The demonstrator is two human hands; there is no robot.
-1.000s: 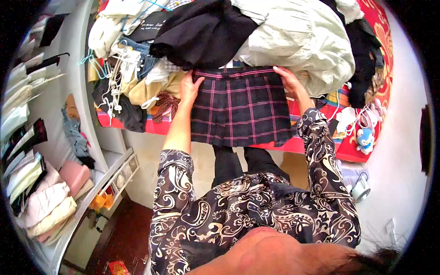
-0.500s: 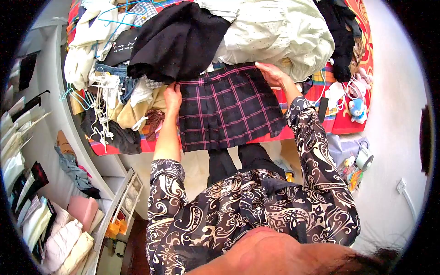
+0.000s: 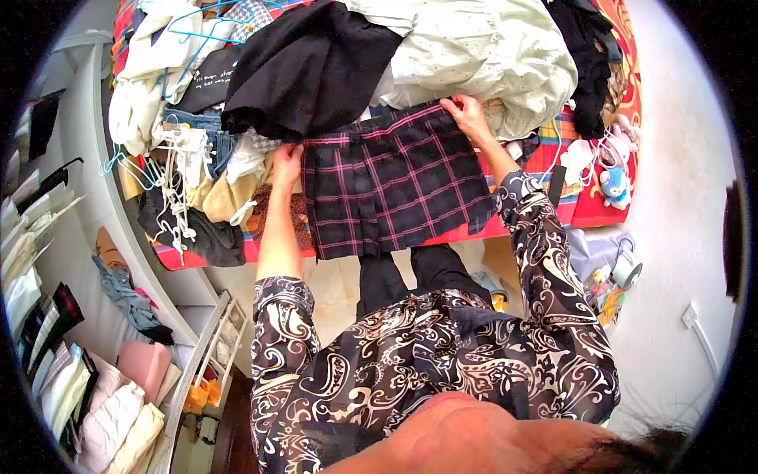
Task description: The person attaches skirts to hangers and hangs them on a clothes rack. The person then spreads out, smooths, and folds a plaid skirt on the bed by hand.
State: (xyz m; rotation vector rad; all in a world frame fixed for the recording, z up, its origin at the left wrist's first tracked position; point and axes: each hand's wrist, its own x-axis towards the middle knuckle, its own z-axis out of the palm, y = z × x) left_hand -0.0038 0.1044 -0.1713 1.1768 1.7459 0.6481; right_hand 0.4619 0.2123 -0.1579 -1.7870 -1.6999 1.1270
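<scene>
A dark plaid pleated skirt [image 3: 395,186] with pink lines is spread flat at the bed's near edge, waistband away from me. My left hand [image 3: 287,162] grips the waistband's left end, fingers closed on the cloth. At the waistband's right end, my right hand [image 3: 466,113] pinches the corner between thumb and fingers. A black garment [image 3: 312,67] lies just beyond the skirt on the left. Against the waistband's far side on the right rests a pale, dotted garment [image 3: 482,59].
Heaped clothes and blue hangers [image 3: 209,35] cover the bed's left side. White cords [image 3: 178,174] dangle there. A blue plush toy [image 3: 614,186] sits at the bed's right corner. Shelves with folded clothes [image 3: 118,423] stand at left; a white wall [image 3: 679,197] rises at right.
My right hand has shifted slightly up and its fingers have closed on the waistband corner. My left hand has moved a little left, and the waistband looks straighter.
</scene>
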